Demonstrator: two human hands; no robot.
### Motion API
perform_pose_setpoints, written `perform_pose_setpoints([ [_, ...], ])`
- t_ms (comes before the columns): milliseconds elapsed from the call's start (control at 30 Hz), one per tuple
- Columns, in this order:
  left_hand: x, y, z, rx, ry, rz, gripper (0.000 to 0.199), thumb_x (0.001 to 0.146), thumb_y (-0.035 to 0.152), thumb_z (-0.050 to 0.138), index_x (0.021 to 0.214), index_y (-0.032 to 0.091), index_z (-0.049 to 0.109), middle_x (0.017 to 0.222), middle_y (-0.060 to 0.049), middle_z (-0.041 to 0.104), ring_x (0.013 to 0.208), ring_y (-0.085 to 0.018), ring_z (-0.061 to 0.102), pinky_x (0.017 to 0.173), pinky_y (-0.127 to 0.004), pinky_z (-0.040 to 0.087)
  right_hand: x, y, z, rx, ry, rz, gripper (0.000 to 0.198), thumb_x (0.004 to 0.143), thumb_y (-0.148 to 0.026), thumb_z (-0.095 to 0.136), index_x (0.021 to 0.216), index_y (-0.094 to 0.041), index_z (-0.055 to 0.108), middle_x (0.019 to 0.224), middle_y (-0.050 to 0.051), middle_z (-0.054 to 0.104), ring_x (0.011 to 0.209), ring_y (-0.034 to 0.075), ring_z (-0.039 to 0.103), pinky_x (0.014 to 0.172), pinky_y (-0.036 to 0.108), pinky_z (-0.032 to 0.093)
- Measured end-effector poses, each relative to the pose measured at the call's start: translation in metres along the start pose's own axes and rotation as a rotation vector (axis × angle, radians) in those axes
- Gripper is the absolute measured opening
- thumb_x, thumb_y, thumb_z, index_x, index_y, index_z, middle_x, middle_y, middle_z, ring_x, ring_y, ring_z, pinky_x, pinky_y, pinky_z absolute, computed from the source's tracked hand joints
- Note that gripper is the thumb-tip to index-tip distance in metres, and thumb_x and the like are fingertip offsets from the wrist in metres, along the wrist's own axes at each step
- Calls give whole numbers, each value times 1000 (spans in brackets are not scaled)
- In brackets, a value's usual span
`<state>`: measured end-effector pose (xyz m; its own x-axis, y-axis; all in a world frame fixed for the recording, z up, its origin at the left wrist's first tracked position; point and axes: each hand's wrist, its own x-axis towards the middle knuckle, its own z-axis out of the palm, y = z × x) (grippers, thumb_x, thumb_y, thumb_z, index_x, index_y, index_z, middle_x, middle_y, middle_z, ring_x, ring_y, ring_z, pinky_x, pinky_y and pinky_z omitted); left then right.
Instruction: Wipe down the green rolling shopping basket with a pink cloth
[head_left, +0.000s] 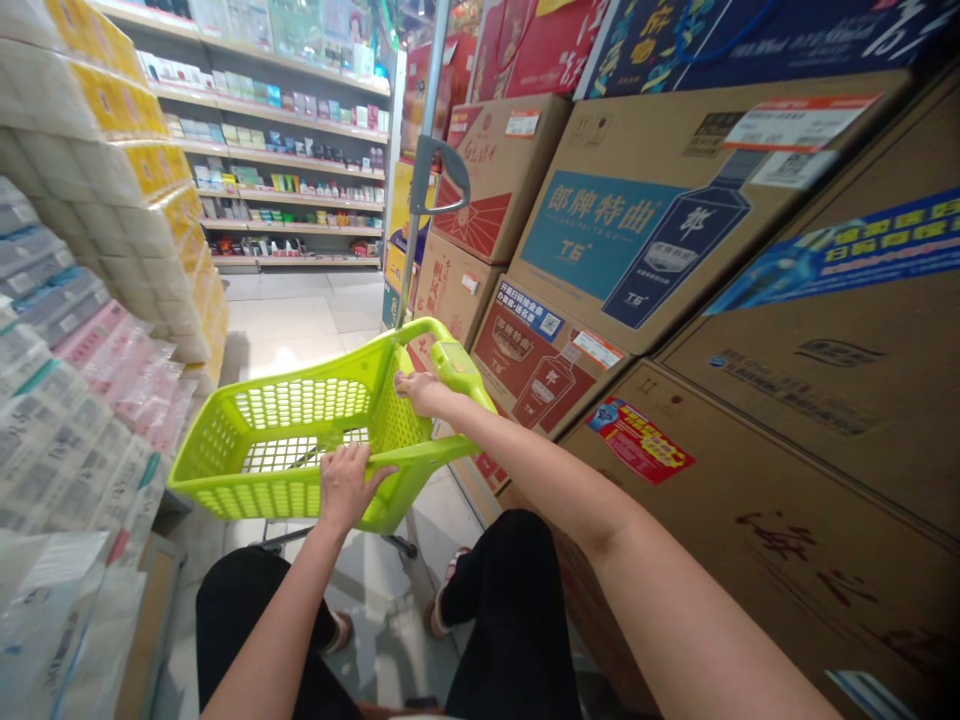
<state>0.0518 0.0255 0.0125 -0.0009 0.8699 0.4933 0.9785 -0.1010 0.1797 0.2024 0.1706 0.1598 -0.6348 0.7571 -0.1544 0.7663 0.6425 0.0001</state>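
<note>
A bright green plastic shopping cart (277,400) stands sideways in front of me, its long basket pointing left and its handle end at the right. My left hand (349,482) grips the near side rim, with the fingers over the edge and the thumb stretched along the outside. Inside the handle end, my right hand (421,392) holds the upper edge of the perforated rear panel (401,418). Only the grid floor shows within the basket. The fingertips of my right hand are partly hidden behind the panel.
Stacked cardboard cartons (607,230) rise close on the right. Packs of tissue paper (97,170) and plastic-wrapped packages (75,440) line the left. A metal pole with a grey handle (439,178) stands beyond the cart. Shelves of small boxes and bottles (292,150) fill the back. Tiled floor (300,305) runs between.
</note>
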Motion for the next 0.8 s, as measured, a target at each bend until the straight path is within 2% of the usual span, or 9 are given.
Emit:
perform_pose_setpoints([
  [133, 2, -5, -1, -5, -16, 6, 38, 99, 55, 43, 91, 21, 59, 91, -7, 67, 91, -26, 57, 82, -39, 33, -35, -2, -7, 23, -105, -97, 46, 78, -5, 67, 123, -19, 69, 127, 11, 67, 109, 19, 67, 90, 21, 49],
  [200, 3, -7, -2, -1, -26, 11, 39, 99, 56, 43, 93, 21, 60, 92, -8, 67, 92, -26, 57, 83, -39, 33, -48, -1, -13, 63, -180, -163, 31, 85, -11, 62, 112, -21, 75, 120, 7, 70, 109, 18, 67, 88, 20, 48],
  [267, 3, -7, -2, -1, -30, 15, 39, 99, 56, 43, 95, 21, 61, 94, -9, 68, 93, -27, 57, 83, -39, 33, -55, 0, -19, 123, -248, -192, 24, 91, -17, 56, 100, -21, 78, 110, 5, 74, 105, 17, 68, 83, 19, 47],
  [333, 4, -6, -2, -9, -31, 13, 39, 98, 56, 43, 96, 21, 61, 95, -10, 68, 94, -27, 57, 83, -39, 33, -56, 3, -24, 168, -301, -133, 26, 92, -18, 54, 97, -20, 79, 101, 4, 76, 97, 16, 70, 77, 19, 46],
  [400, 4, -4, -3, -20, -38, 3, 40, 98, 56, 43, 95, 21, 61, 95, -10, 67, 94, -27, 57, 82, -39, 33, -56, 7, -28, 138, -323, -7, 25, 90, -18, 55, 98, -17, 79, 96, 6, 78, 87, 16, 71, 71, 20, 46],
  [500, 5, -2, -2, -18, -44, -11, 40, 98, 57, 42, 93, 22, 61, 94, -10, 67, 95, -27, 57, 83, -39, 34, -58, 10, -29, 33, -302, 136, 25, 89, -20, 56, 95, -15, 80, 94, 9, 78, 81, 18, 71, 69, 23, 46],
  [567, 5, -2, 0, -12, -40, -7, 40, 98, 57, 42, 94, 22, 61, 95, -10, 66, 95, -27, 57, 83, -39, 34, -63, 10, -27, 19, -217, 94, 26, 86, -16, 57, 97, -18, 80, 103, 8, 77, 89, 18, 71, 73, 22, 47],
  [667, 6, -4, 2, -8, -35, 1, 40, 99, 56, 41, 96, 22, 61, 96, -10, 67, 95, -27, 56, 84, -40, 33, -70, 8, -22, 52, -106, -57, 31, 84, -10, 55, 100, -22, 79, 118, 5, 74, 105, 17, 68, 80, 20, 45],
  [800, 9, -3, 0, -7, -46, -12, 40, 99, 56, 41, 95, 21, 60, 96, -10, 67, 95, -28, 56, 83, -40, 33, -80, 10, -18, -64, -103, 2, 27, 90, -20, 54, 100, -21, 79, 116, 9, 72, 103, 21, 68, 78, 26, 45],
])
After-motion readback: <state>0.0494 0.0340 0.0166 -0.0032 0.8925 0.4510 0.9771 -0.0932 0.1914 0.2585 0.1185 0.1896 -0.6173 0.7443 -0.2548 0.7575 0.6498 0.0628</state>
